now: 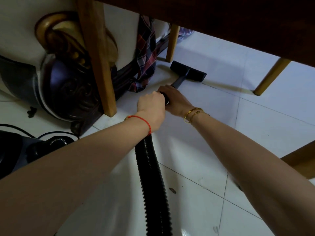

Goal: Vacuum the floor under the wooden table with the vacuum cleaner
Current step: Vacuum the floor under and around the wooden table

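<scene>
Both hands hold the black vacuum pipe (178, 81). The left hand (150, 106) wraps round it near the hose (150, 167), and the right hand (175, 99) grips just ahead. The brush head (188, 72) sits on the white floor (221, 133) under the wooden desk (238, 23).

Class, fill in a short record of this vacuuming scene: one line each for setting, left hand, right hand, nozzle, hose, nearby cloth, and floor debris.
setting: under a wooden table, white tiled floor
left hand: grips the wand's rear end where the hose joins
right hand: grips the wand ahead of the left hand
nozzle: flat on the tiles, near a far table leg
hose: black, ribbed, trailing back toward the camera
nearby cloth: plaid fabric hanging to the floor, left of the nozzle
floor debris: small brown scrap beside the hose
</scene>
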A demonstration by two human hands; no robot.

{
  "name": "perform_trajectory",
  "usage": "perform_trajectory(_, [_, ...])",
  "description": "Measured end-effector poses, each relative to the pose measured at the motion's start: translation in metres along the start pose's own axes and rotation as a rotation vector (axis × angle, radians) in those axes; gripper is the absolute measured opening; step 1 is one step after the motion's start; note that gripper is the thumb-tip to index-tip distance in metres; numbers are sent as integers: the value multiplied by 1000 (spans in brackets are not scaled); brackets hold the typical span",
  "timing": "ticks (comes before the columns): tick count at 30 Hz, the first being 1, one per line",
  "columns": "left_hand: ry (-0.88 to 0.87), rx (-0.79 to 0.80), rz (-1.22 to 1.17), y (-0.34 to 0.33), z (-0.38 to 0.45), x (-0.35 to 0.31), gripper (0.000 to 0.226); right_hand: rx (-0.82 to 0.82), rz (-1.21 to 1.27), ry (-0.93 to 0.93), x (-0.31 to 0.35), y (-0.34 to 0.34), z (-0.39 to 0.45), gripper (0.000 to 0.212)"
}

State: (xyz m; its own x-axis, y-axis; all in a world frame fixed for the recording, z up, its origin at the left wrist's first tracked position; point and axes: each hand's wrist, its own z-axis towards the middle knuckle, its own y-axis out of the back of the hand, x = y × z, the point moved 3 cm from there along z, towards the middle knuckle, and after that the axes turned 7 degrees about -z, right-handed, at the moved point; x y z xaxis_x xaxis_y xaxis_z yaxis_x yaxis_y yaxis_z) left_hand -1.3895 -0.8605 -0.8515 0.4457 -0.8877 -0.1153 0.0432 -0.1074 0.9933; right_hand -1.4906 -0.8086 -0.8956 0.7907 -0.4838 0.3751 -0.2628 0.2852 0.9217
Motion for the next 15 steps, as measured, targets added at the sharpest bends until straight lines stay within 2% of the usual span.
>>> perform_trajectory(6, [4,-8,-25,-7,-1,5,32,-49,-8,1,0,-9,-2,26])
perform_trajectory(15, [-13,-23,-9,3,-39,20,28,-116,-110,18,34,-11,-29,25])
